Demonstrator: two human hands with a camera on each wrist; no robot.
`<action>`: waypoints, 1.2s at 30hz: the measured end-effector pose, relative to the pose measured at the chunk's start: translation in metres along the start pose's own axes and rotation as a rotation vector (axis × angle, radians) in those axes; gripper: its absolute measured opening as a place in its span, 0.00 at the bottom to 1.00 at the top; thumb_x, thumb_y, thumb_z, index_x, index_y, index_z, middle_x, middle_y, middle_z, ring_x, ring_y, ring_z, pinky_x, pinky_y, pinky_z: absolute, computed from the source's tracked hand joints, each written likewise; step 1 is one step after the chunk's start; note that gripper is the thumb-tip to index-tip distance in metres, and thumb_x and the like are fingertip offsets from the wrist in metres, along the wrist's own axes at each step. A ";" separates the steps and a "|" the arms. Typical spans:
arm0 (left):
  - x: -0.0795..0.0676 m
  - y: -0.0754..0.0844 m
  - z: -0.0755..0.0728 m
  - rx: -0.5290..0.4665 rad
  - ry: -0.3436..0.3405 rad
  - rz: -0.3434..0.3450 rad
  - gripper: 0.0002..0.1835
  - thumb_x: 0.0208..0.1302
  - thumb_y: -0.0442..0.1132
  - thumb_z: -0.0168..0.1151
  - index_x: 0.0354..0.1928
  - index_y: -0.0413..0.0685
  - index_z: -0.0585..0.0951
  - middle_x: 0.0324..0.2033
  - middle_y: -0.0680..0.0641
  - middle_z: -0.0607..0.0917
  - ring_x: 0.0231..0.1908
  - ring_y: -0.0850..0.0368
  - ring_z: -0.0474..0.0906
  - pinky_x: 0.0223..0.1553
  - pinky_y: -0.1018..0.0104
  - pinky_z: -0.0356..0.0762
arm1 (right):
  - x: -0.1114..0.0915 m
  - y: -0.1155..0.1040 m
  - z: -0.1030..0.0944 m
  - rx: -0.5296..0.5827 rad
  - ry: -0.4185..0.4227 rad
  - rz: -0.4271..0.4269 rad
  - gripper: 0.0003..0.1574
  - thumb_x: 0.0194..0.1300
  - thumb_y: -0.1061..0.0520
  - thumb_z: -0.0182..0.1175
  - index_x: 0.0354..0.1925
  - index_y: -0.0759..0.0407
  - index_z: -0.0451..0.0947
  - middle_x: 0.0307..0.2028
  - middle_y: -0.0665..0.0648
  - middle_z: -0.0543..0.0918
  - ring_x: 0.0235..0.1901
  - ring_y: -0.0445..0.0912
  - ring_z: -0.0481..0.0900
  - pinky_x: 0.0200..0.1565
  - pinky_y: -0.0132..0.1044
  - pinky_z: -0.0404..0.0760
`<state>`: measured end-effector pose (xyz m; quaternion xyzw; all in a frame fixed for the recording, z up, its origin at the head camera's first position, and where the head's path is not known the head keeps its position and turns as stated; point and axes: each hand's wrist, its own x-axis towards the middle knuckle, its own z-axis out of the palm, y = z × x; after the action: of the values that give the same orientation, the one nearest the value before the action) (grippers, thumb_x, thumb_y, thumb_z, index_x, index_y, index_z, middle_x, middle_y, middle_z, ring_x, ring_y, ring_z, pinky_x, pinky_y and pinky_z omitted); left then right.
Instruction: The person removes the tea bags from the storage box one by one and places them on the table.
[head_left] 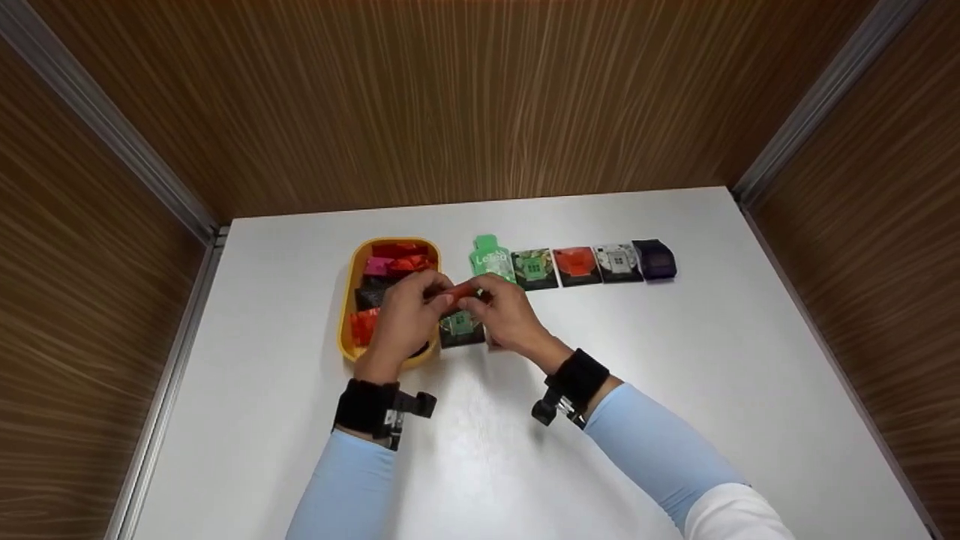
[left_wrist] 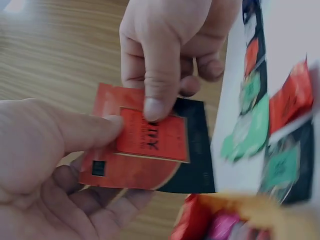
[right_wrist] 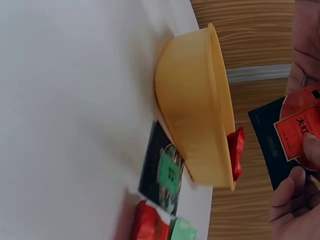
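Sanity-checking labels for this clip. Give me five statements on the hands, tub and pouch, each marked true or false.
1. The left hand and the right hand both hold one packet. True.
2. The packet is plain green. False: it is red with a dark end.
3. The yellow tub lies left of the green pouch in the head view. True.
4. The tub is empty. False: red sachets, among others, lie in it.
5. The green pouch lies inside the tub. False: it lies on the white table.
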<state>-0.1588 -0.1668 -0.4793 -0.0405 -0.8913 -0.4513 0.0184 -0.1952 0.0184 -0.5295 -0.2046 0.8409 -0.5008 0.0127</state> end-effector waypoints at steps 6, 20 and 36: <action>0.006 -0.003 0.037 -0.104 -0.006 -0.092 0.20 0.73 0.39 0.68 0.63 0.49 0.79 0.55 0.42 0.87 0.55 0.48 0.84 0.55 0.51 0.82 | -0.010 0.020 -0.015 0.148 0.102 0.110 0.11 0.72 0.56 0.68 0.50 0.57 0.88 0.44 0.55 0.89 0.40 0.43 0.82 0.41 0.33 0.79; 0.002 -0.021 0.104 0.004 -0.024 -0.054 0.31 0.73 0.35 0.66 0.75 0.44 0.69 0.50 0.41 0.89 0.48 0.46 0.88 0.47 0.51 0.85 | -0.038 0.081 -0.041 0.191 0.290 0.355 0.09 0.73 0.58 0.67 0.41 0.64 0.87 0.30 0.52 0.85 0.27 0.42 0.76 0.31 0.31 0.74; -0.046 -0.044 0.141 0.388 -0.030 0.246 0.18 0.62 0.29 0.68 0.54 0.46 0.88 0.47 0.42 0.87 0.48 0.42 0.80 0.51 0.53 0.78 | -0.042 0.104 -0.058 -0.165 0.265 0.551 0.13 0.69 0.55 0.65 0.38 0.64 0.89 0.34 0.59 0.90 0.40 0.56 0.84 0.45 0.46 0.79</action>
<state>-0.1164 -0.0817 -0.6016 -0.1514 -0.9499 -0.2652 0.0673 -0.2043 0.1254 -0.5962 0.0973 0.8968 -0.4310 0.0217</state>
